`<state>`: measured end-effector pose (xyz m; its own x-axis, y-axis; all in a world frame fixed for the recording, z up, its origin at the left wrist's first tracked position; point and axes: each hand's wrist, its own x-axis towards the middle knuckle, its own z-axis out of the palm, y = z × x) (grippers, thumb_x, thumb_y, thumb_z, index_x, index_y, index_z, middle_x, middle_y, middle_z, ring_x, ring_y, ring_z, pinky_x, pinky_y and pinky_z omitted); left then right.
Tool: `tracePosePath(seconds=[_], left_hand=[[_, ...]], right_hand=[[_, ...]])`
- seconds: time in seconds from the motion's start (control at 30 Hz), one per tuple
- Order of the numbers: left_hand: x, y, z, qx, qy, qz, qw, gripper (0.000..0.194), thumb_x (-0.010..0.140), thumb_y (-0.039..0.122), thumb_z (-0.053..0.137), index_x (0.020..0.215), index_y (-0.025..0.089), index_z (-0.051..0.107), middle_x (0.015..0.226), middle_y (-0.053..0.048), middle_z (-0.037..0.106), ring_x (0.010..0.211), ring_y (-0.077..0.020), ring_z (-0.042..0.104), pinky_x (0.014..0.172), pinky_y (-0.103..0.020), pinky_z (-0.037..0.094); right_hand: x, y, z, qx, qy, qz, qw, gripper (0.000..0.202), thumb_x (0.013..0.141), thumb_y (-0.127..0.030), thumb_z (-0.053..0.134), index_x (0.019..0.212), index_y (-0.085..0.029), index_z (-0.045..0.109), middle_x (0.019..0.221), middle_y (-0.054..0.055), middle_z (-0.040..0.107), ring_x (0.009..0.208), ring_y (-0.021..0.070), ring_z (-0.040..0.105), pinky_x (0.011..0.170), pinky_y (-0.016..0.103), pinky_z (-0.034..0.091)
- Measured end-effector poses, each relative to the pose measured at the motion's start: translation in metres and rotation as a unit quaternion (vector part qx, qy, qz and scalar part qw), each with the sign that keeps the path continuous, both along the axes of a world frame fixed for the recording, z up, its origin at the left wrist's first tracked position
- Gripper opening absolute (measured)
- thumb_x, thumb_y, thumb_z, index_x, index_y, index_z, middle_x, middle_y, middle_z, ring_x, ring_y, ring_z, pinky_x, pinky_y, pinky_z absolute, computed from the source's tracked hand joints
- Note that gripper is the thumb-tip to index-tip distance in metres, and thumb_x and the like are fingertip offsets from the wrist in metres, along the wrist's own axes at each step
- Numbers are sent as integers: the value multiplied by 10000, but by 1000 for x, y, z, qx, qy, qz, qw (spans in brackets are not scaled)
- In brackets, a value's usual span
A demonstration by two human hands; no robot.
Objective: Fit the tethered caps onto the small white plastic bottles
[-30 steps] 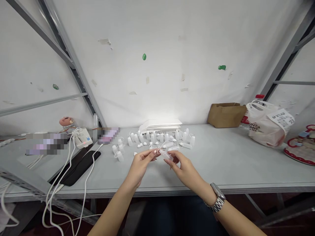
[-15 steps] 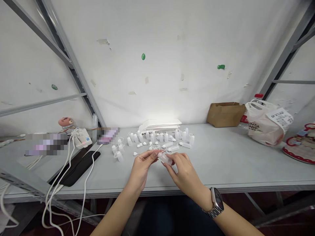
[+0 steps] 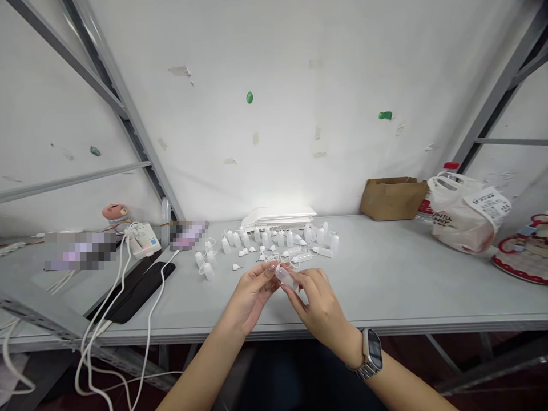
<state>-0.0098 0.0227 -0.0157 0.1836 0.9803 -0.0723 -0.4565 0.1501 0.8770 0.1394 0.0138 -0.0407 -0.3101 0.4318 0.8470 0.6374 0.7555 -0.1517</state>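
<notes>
A bright glow lies on the white wall (image 3: 282, 114) just above the stack of white sheets (image 3: 278, 217), the wall greying towards the upper corners and the space under the tabletop (image 3: 398, 274) nearly black. Wide-angle stretch slants the right-hand metal upright (image 3: 486, 103), blocky pixelation masks patches at left, and the handheld translucent bottle (image 3: 286, 277) shows little fine detail.

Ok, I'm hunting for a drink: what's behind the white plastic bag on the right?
Behind the plastic bag is a red-capped bottle. Its cap and part of a red label show; the bag covers the rest, so I can't tell whether it holds anything.
</notes>
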Motion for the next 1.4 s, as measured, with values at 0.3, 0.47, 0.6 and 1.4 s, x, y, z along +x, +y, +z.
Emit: tracePosePath(seconds=[0.3,0.47,0.6,1.4], left_hand=[[5,-1,0,-6,-19,3,1000,152,695,297,693,770,164,698,991,-78,707,1005,-215,592,855,-304,416],[11,-6,2,12,-19,10,1000,187,696,296,691,807,147,708,1024,-93,693,981,-213,592,795,-286,429],[12,-8,4,28,3,16,999,193,715,303,671,820,147,710,1053,-102,683,1021,-230,573,772,-286,438],[10,1,-6,66,3,22,998,269,786,347,591,904,140,716,1119,-122,659,1158,-286,495,968,-393,343]], right_hand=[[-5,-3,-4,42,-17,-6,999,284,860,-129,478,1142,-138,448,726,73,572,640,198,511,565,343,440],[-7,-4,-5,54,-1,1,999,298,848,-117,506,1137,-121,430,703,69,554,637,194,498,556,342,445],[-8,-5,-9,45,12,11,999,303,843,-117,521,1135,-118,443,699,71,567,639,195,506,574,349,454],[-9,-1,1,-367,271,124,881,203,856,-347,513,860,-167,605,640,4,588,595,133,550,591,264,471]])
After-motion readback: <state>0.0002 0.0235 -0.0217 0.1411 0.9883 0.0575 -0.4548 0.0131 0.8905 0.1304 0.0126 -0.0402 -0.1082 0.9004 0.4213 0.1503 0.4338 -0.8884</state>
